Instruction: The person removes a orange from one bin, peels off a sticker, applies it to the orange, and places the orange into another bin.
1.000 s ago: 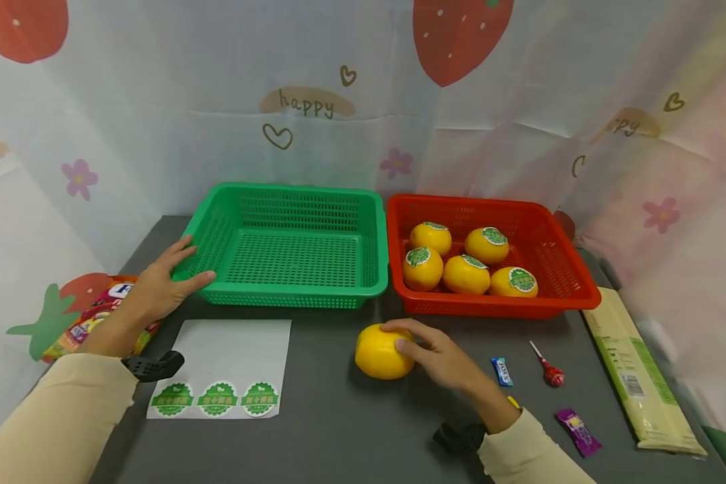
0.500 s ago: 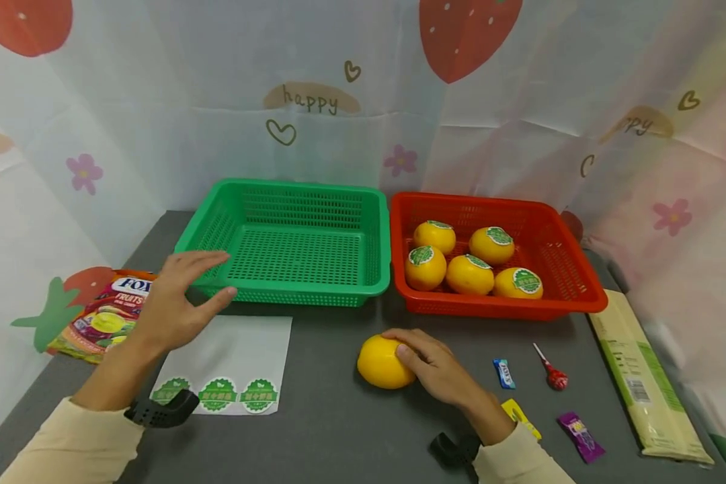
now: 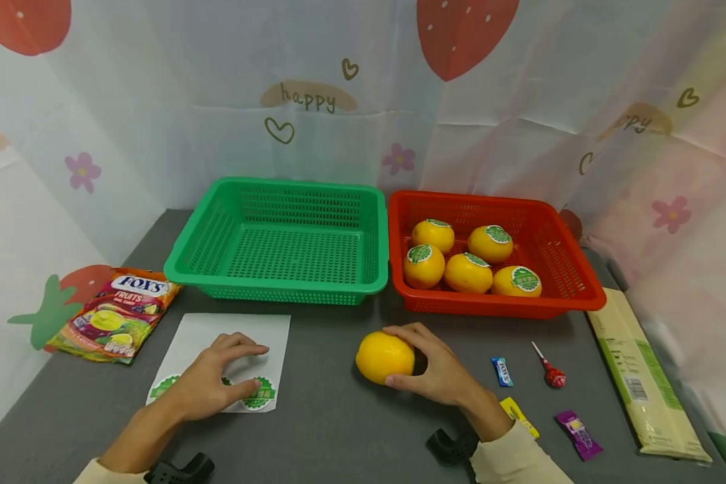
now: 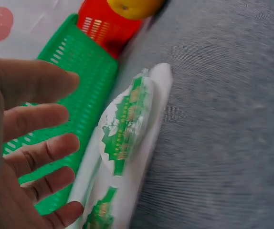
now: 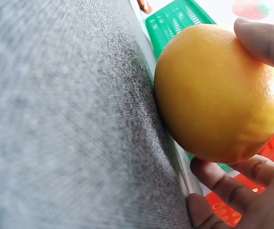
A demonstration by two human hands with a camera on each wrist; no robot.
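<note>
My right hand (image 3: 440,368) grips a bare yellow-orange orange (image 3: 382,357) on the grey table, from its right side. In the right wrist view the thumb (image 5: 263,43) lies against one side of the fruit and fingers touch the other. To the left, my left hand (image 3: 208,378) hovers over a white sheet (image 3: 242,328) of round green stickers (image 3: 259,395), its fingers spread and nothing between them. The hand partly hides the stickers. In the left wrist view the sheet's sticker (image 4: 127,121) shows beyond the fingertips, apart from them.
Behind stand a green basket (image 3: 278,289) with nothing visible inside and a red basket (image 3: 490,306) with several stickered oranges (image 3: 468,273). A candy bag (image 3: 117,319) lies left. Right are a lollipop (image 3: 553,374), small candies (image 3: 579,435), a yellow item (image 3: 519,415) and a long package (image 3: 647,383).
My left hand has left the green basket's front left corner and moved down and right over the sticker sheet. The right hand stays on the orange, its thumb now lower on the fruit.
</note>
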